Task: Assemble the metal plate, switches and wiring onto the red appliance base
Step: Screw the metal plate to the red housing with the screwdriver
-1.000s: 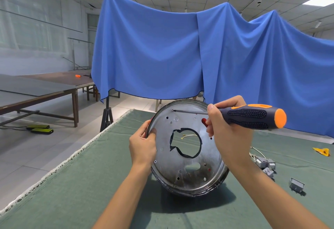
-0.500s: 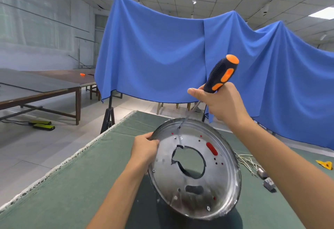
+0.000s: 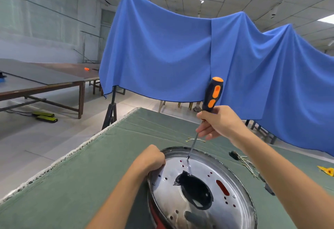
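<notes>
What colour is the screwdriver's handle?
Black with orange patches and an orange cap, on the screwdriver handle, seen in the head view.

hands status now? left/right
Left hand: gripping the rim of the metal plate.
Right hand: gripping the screwdriver, tip down on the plate.

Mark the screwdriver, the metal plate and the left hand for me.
screwdriver (image 3: 211,96): head view, on the black and orange handle.
metal plate (image 3: 226,209): head view, on bare metal right of the centre cutout.
left hand (image 3: 151,158): head view, on the back of the hand at the plate's rim.
</notes>
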### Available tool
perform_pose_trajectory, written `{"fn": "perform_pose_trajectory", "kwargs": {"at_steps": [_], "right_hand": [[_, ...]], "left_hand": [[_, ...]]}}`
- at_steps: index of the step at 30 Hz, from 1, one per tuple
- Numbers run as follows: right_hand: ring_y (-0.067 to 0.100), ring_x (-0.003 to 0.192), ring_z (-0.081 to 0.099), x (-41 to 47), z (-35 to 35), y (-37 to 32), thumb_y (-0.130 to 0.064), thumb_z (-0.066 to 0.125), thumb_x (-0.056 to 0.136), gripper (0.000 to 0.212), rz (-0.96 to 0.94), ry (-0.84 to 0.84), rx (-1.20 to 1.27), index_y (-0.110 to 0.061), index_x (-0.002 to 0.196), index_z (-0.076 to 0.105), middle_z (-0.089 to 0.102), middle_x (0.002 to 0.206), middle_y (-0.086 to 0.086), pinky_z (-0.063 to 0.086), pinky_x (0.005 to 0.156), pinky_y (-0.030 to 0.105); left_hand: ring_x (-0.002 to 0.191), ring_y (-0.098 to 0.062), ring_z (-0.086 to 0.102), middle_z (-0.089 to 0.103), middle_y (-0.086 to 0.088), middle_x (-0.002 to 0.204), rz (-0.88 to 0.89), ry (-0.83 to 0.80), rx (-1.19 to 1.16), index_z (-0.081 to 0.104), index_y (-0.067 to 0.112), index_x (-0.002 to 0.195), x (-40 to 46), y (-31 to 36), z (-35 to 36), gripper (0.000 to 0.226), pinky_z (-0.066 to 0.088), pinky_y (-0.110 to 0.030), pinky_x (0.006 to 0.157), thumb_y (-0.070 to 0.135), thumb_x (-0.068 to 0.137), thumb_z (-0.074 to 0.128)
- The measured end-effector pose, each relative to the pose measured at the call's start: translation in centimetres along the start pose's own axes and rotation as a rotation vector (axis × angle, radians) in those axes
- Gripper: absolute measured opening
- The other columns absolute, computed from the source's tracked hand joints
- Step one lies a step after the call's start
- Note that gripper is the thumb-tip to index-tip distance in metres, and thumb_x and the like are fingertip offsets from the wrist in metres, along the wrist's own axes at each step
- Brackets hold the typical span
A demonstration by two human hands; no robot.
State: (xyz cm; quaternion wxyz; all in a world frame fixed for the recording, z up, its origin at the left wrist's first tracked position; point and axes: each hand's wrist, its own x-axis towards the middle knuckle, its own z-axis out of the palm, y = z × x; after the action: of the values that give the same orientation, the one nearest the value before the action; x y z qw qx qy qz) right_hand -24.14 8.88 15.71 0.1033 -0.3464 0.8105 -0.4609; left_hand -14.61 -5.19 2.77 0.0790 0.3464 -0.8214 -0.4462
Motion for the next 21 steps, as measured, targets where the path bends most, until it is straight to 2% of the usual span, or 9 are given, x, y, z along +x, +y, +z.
{"fn": "perform_pose_trajectory", "kwargs": {"at_steps": [3,7,9,10,12,14,16,19,21], "right_hand": [[0.023,0.052,0.069,0.4,0.1,0.9,-0.022,0.061,0.091,0.021,-0.03,0.067,-0.041,-0.007,0.078,0.063,0.071,0.06,0.009,0.052,0.044,0.025],[0.019,0.046,0.065,1.2,0.4,1.8,-0.039,0.066,0.085,0.033,-0.086,0.238,-0.205,-0.009,0.071,0.067,0.065,0.048,0.003,0.05,0.046,0.025],[0.022,0.055,0.067,1.8,0.6,1.7,-0.048,0.067,0.081,0.036,-0.11,0.329,-0.322,-0.015,0.066,0.066,0.064,0.049,0.003,0.054,0.059,0.032],[0.024,0.062,0.067,1.9,0.8,1.6,-0.053,0.067,0.079,0.038,-0.113,0.364,-0.371,-0.019,0.062,0.063,0.063,0.052,0.002,0.055,0.064,0.035],[0.025,0.07,0.066,2.1,1.0,1.4,-0.061,0.066,0.076,0.044,-0.104,0.392,-0.418,-0.022,0.057,0.054,0.061,0.058,0.0,0.051,0.065,0.034],[0.023,0.07,0.062,2.3,1.0,1.3,-0.068,0.063,0.074,0.051,-0.075,0.393,-0.456,-0.023,0.056,0.048,0.056,0.057,-0.004,0.041,0.056,0.03],[0.022,0.067,0.055,2.6,0.8,1.6,-0.076,0.057,0.072,0.057,-0.056,0.397,-0.537,-0.023,0.056,0.044,0.051,0.056,-0.008,0.03,0.049,0.027],[0.019,0.064,0.052,3.0,-0.1,1.9,-0.073,0.052,0.077,0.054,-0.105,0.354,-0.533,-0.022,0.061,0.045,0.052,0.06,-0.008,0.032,0.05,0.027],[0.014,0.07,0.061,3.2,-0.7,1.7,-0.048,0.061,0.085,0.032,-0.18,0.184,-0.197,-0.017,0.078,0.057,0.066,0.077,0.0,0.047,0.064,0.036]], "left_hand": [[0.087,-0.035,0.062,0.066,-0.024,0.099,-0.011,0.018,0.13,0.062,-0.001,0.095,-0.1,0.0,0.4,0.02,0.048,-0.034,0.073,0.01,0.083,0.05],[0.111,-0.03,0.055,0.062,-0.01,0.12,0.063,0.165,0.391,0.057,0.013,0.103,-0.5,1.4,1.1,0.023,0.044,-0.033,0.082,0.012,0.083,0.047],[0.116,-0.024,0.053,0.059,-0.003,0.125,0.246,0.216,0.277,0.054,0.018,0.123,0.2,3.1,1.4,0.038,0.045,-0.032,0.089,0.015,0.085,0.053],[0.111,-0.021,0.056,0.061,-0.001,0.121,0.344,0.185,0.149,0.055,0.02,0.125,0.5,4.1,1.6,0.041,0.047,-0.032,0.091,0.018,0.085,0.059],[0.092,-0.021,0.063,0.067,-0.003,0.099,0.476,0.072,-0.098,0.063,0.018,0.108,0.8,6.0,2.2,0.028,0.051,-0.035,0.086,0.016,0.08,0.069],[0.068,-0.019,0.063,0.067,-0.006,0.075,0.527,0.04,-0.222,0.064,0.011,0.086,1.3,7.0,2.8,0.008,0.054,-0.035,0.074,0.011,0.081,0.07],[0.056,-0.012,0.061,0.067,-0.004,0.064,0.539,0.02,-0.283,0.065,0.01,0.074,2.1,7.1,3.0,0.012,0.053,-0.032,0.065,0.011,0.086,0.068],[0.069,-0.02,0.069,0.072,-0.009,0.075,0.517,-0.061,-0.339,0.071,0.012,0.078,2.8,7.1,3.0,0.016,0.056,-0.04,0.077,0.01,0.091,0.062],[0.084,-0.029,0.071,0.073,-0.015,0.087,0.52,-0.121,-0.366,0.07,0.013,0.085,3.1,7.0,2.8,0.015,0.053,-0.046,0.085,0.008,0.093,0.058]]}}
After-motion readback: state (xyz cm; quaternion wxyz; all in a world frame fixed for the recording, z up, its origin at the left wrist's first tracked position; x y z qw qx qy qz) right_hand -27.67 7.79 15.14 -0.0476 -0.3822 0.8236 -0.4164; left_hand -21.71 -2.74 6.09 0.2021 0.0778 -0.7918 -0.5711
